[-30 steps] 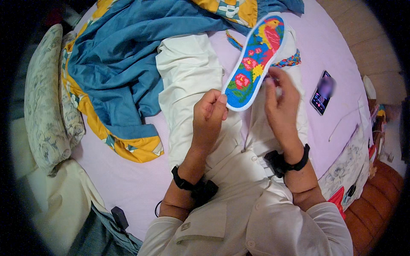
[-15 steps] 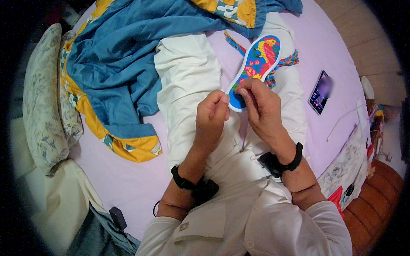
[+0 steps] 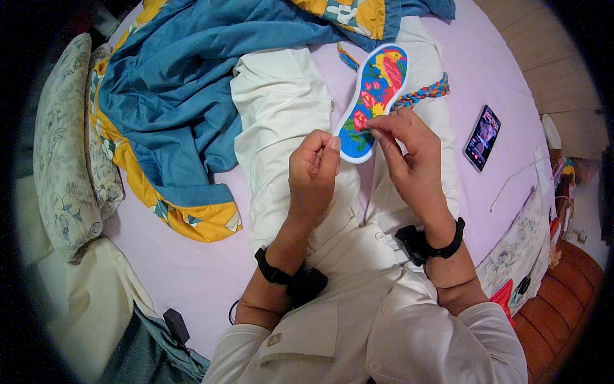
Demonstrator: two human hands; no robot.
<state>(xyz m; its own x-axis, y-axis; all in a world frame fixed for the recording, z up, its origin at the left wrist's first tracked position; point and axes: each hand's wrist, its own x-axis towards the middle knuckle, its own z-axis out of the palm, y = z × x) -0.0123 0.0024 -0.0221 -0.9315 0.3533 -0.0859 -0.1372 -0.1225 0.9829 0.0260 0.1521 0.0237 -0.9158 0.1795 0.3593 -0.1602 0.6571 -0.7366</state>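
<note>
An embroidered shoe insole (image 3: 363, 105) with a white rim, a blue ground, red flowers and a red and yellow bird is held up above my lap. My left hand (image 3: 313, 169) grips its edge near the lower end, thumb on top and fingers curled beneath. Over the insole's lower half, my right hand (image 3: 409, 147) is closed, thumb and forefinger pinched together at its right side. A short thin strand seems to show at those fingertips, too fine to make out. Braided multicoloured thread (image 3: 425, 93) lies on my leg behind the insole.
My legs in white trousers (image 3: 278, 96) stretch over a pale lilac bed sheet (image 3: 470, 57). To the left lie a blue blanket with yellow trim (image 3: 173, 115) and a floral pillow (image 3: 67, 153). A lit phone (image 3: 483, 138) rests at the right, near a thin cord (image 3: 508, 185).
My right hand has moved right and slightly up from the insole's lower end, uncovering more of the pattern. The insole has tilted a little to the left. My left hand keeps its hold.
</note>
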